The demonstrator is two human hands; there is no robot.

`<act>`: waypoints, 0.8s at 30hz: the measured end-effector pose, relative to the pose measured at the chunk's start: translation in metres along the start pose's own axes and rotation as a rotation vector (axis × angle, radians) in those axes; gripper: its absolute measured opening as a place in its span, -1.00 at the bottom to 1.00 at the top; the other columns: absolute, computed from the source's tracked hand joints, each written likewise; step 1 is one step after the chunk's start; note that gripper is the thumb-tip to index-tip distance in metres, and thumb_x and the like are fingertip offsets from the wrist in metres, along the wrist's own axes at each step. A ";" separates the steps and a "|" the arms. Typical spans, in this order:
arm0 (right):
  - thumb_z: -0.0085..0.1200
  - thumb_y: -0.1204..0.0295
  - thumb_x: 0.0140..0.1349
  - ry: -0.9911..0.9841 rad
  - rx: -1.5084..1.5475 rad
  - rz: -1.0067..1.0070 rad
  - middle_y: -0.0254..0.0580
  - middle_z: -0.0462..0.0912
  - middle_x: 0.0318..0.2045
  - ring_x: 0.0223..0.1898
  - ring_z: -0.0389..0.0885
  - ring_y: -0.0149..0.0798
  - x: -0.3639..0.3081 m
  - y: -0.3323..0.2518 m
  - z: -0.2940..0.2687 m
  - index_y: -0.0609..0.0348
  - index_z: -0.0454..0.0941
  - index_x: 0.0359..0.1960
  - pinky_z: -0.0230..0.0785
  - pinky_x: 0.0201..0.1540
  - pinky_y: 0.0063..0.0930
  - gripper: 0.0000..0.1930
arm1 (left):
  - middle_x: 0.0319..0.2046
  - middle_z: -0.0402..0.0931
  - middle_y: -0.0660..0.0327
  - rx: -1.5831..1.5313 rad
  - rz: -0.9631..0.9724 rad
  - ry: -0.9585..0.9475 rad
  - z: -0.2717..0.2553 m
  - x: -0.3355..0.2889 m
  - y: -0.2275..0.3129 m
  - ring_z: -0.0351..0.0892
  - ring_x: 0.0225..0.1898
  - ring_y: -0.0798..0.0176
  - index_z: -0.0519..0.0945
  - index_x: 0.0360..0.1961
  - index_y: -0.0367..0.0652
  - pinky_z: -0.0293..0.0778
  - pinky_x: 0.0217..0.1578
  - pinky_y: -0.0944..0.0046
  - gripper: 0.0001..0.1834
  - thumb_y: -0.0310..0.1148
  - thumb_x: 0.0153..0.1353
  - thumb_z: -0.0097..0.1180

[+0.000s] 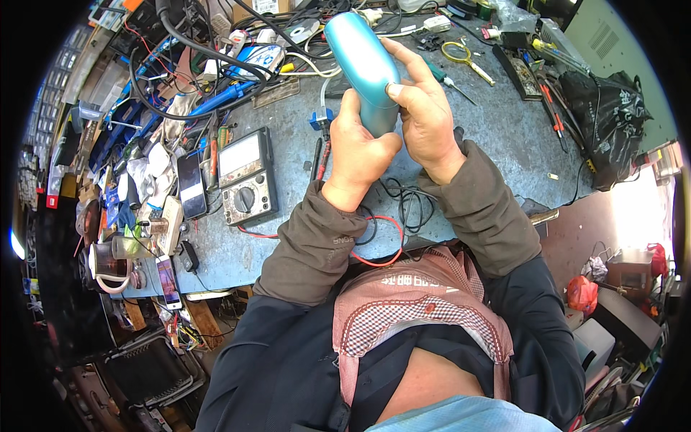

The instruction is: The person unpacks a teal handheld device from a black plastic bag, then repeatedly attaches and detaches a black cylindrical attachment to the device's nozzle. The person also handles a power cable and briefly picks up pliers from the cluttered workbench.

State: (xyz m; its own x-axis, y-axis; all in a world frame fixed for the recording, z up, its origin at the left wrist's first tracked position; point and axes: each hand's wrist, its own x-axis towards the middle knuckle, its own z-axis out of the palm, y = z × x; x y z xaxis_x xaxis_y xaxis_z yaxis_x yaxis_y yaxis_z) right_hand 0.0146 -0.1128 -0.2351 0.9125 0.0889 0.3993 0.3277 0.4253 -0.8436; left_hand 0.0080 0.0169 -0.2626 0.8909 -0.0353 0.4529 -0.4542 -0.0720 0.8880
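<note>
Both my hands hold a glossy light-blue rounded, elongated casing [360,61] above the workbench, tilted with its far end toward the upper left. Its exact kind does not show. My left hand [358,147] is closed on its near left side, the thumb pressed against the lower end. My right hand [430,122] grips the right side, with the thumb near a seam and the index finger stretched along the far edge. An analog multimeter [247,176] lies left of my left hand. Its red test lead [400,241] and dark cables [412,205] curl on the bench below my wrists.
The blue bench [504,165] carries a heap of cables and tools at the back and left. A black phone [191,183] and a lit phone [168,282] lie at left. A green screwdriver [450,83], a yellow-rimmed magnifier [468,61] and a black plastic bag [612,115] are at right.
</note>
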 end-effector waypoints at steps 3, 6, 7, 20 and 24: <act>0.01 0.32 0.34 -0.006 -0.001 0.005 -0.11 0.73 -0.06 0.01 0.65 -0.34 0.000 0.000 -0.001 0.19 0.26 0.59 0.40 0.17 -0.41 -0.26 | -0.16 0.74 0.10 0.007 -0.003 0.003 0.000 0.000 0.002 0.76 -0.14 0.23 0.54 0.09 -0.26 0.64 -0.07 0.25 -0.42 -0.56 -0.07 0.27; 0.01 0.32 0.34 0.000 0.005 0.002 -0.11 0.73 -0.06 0.02 0.64 -0.34 0.001 0.001 -0.001 0.19 0.27 0.59 0.40 0.18 -0.41 -0.26 | -0.17 0.74 0.10 0.013 0.000 -0.002 -0.001 0.000 0.001 0.76 -0.14 0.23 0.54 0.10 -0.27 0.64 -0.07 0.24 -0.42 -0.55 -0.07 0.27; 0.01 0.32 0.33 -0.002 0.000 0.002 -0.12 0.73 -0.06 0.02 0.64 -0.34 0.001 0.001 -0.001 0.19 0.27 0.58 0.40 0.17 -0.41 -0.26 | -0.16 0.74 0.10 0.007 -0.001 -0.001 -0.001 0.000 0.001 0.76 -0.14 0.23 0.54 0.10 -0.27 0.64 -0.07 0.24 -0.41 -0.55 -0.07 0.27; 0.03 0.32 0.32 -0.007 -0.007 0.006 -0.13 0.74 -0.08 0.00 0.63 -0.35 0.000 0.001 -0.001 0.17 0.28 0.58 0.39 0.16 -0.43 -0.26 | -0.18 0.73 0.11 -0.002 -0.005 0.003 0.000 -0.001 -0.001 0.74 -0.16 0.25 0.54 0.11 -0.27 0.62 -0.08 0.26 -0.40 -0.55 -0.08 0.27; 0.03 0.33 0.32 -0.004 -0.035 -0.027 -0.07 0.73 0.00 0.04 0.63 -0.33 0.000 0.004 0.000 0.17 0.29 0.57 0.39 0.21 -0.40 -0.26 | -0.20 0.71 0.16 -0.057 -0.046 -0.006 0.000 -0.001 -0.003 0.70 -0.18 0.28 0.54 0.11 -0.26 0.62 -0.11 0.27 -0.39 -0.57 -0.09 0.28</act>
State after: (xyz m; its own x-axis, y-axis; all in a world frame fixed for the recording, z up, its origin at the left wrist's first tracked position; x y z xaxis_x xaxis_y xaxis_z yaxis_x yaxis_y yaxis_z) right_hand 0.0157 -0.1108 -0.2386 0.9024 0.0811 0.4232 0.3606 0.3954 -0.8448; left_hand 0.0088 0.0173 -0.2657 0.9109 -0.0392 0.4107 -0.4116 -0.0171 0.9112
